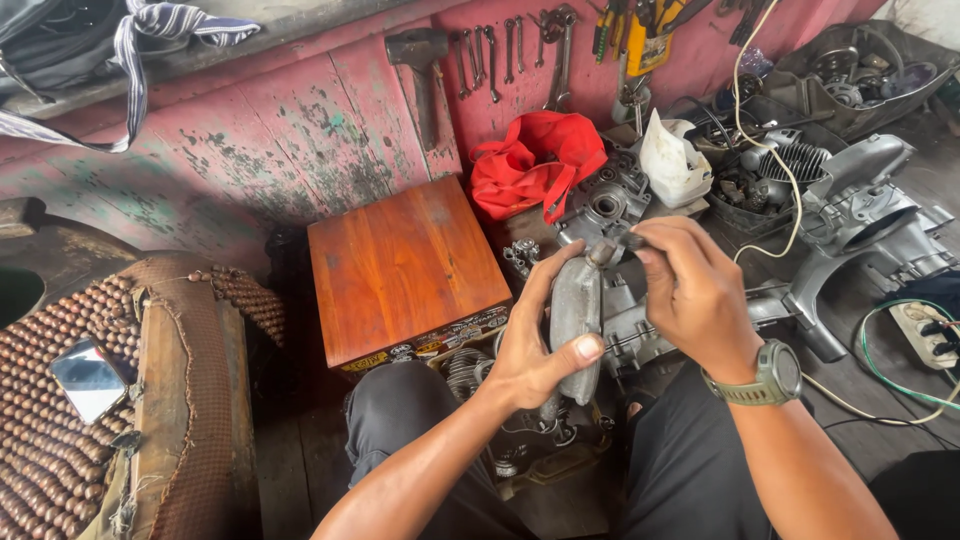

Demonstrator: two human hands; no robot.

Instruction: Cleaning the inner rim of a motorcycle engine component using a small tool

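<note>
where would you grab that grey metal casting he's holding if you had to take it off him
Grip the grey metal casting around its wide lower body, coming from its free right-hand side. It stands upright and tapers to a narrow top, where the right hand pinches something small. The left hand already wraps the left edge, thumb across the lower front, so the broad curved flank below the neck looks the safest hold.

A grey metal part (575, 315) — long, flat and rounded, dull and a little dirty — is held upright in front of the knees. It is gripped around its lower half by the left hand (535, 350), the thumb laid across its face. At its upper end a small round neck (601, 254) is seen — this neck is pinched by the fingertips of the right hand (695, 295).
</note>
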